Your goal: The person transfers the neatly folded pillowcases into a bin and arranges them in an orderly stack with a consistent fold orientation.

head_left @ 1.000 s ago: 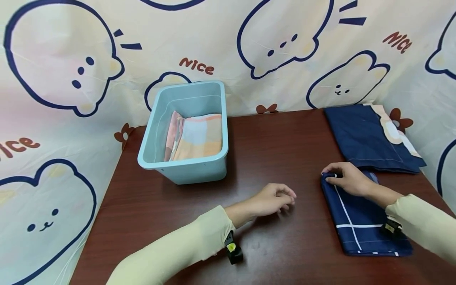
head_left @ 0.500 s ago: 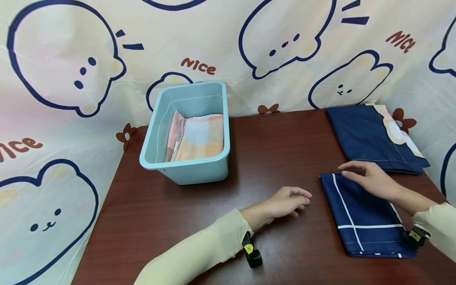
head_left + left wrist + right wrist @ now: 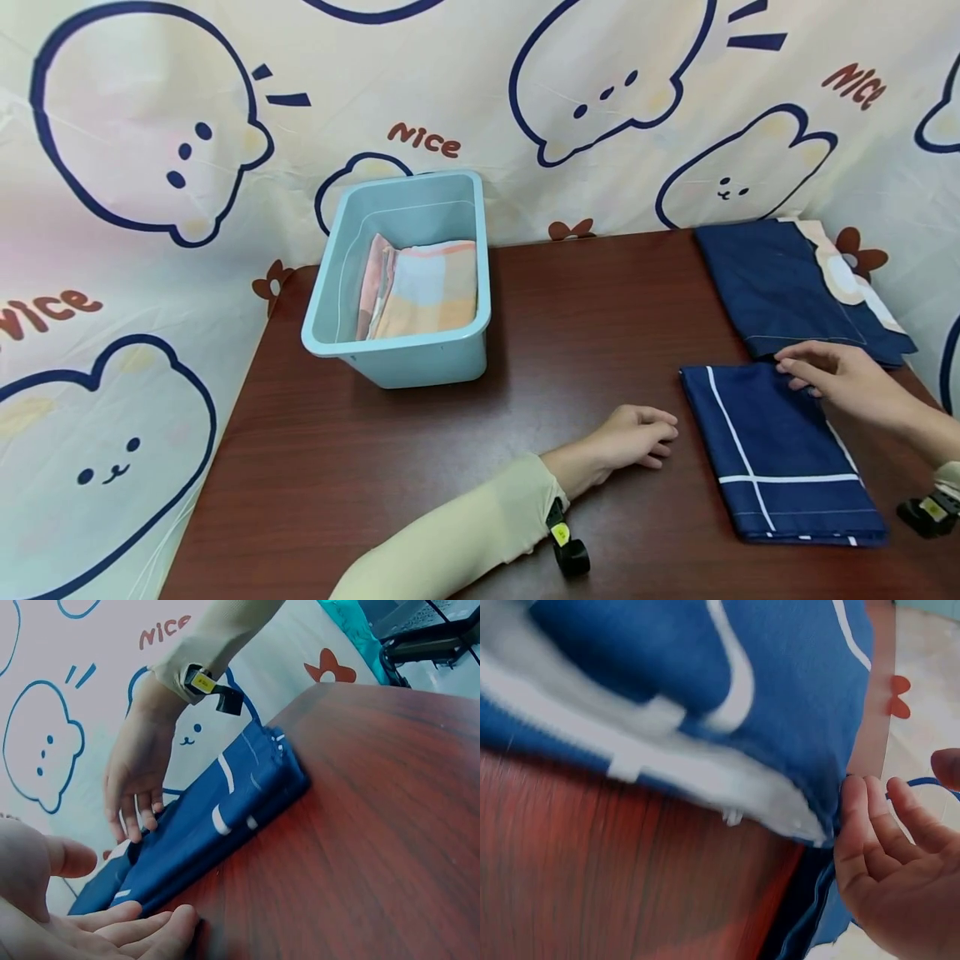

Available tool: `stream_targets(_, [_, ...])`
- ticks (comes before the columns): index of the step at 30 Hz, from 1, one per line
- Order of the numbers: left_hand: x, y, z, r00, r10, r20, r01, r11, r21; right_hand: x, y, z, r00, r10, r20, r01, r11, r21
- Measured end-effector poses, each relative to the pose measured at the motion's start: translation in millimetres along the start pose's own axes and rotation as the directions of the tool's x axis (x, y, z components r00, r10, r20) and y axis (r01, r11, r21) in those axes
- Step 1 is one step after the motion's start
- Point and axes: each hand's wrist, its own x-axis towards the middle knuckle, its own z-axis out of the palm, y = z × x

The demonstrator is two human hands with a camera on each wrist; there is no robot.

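Note:
A folded navy cloth (image 3: pixel 780 454) with white lines lies flat at the right of the table in the head view. My right hand (image 3: pixel 851 379) is at its far right corner, fingers loosely bent; in the right wrist view the fingertips of that hand (image 3: pixel 892 855) meet the cloth's edge (image 3: pixel 802 697) without gripping it. Left of the cloth, my left hand (image 3: pixel 628 437) hovers low over the table, relaxed and holding nothing. From the left wrist, the left hand (image 3: pixel 97 922) shows with extended fingers near the cloth's side (image 3: pixel 195 825).
A light blue bin (image 3: pixel 397 343) stands at the back left of the brown table (image 3: pixel 585 317), with a folded pastel checked cloth (image 3: pixel 427 287) inside. Another folded navy cloth (image 3: pixel 780 287) with a pale print lies behind the first. Printed fabric (image 3: pixel 585 192) hangs along the back and sides.
My right hand has let go of the cloth's far left corner and slid right to its far right corner. My left hand has moved right, closer to the cloth.

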Motion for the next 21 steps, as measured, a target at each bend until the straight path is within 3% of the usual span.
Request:
stream_targets(6, [-0.2,0.7,11.8,1.000,0.007,-0.003,-0.007,1.000,-0.017,-5.4,14.8,-1.4,0.997,0.021,-0.074,-0.032,0.988,-0.149])
stream_targets(9, [-0.8,-0.8,16.1,1.000,0.000,-0.008,-0.001,1.000,-0.025,-9.6,24.2,-1.8,0.997,0.034,-0.070,-0.047,0.981,-0.188])
stream_targets(15, [0.6,-3.2,23.2,0.999,-0.032,-0.004,0.032,0.999,-0.040,-17.5,32.3,0.5,0.995,0.100,0.011,-0.096,0.972,-0.215])
stream_targets(21, [5.9,-3.3,31.5,0.998,-0.061,0.024,0.063,0.994,-0.090,-17.9,34.0,1.6,0.973,0.197,0.123,-0.177,0.971,-0.157])
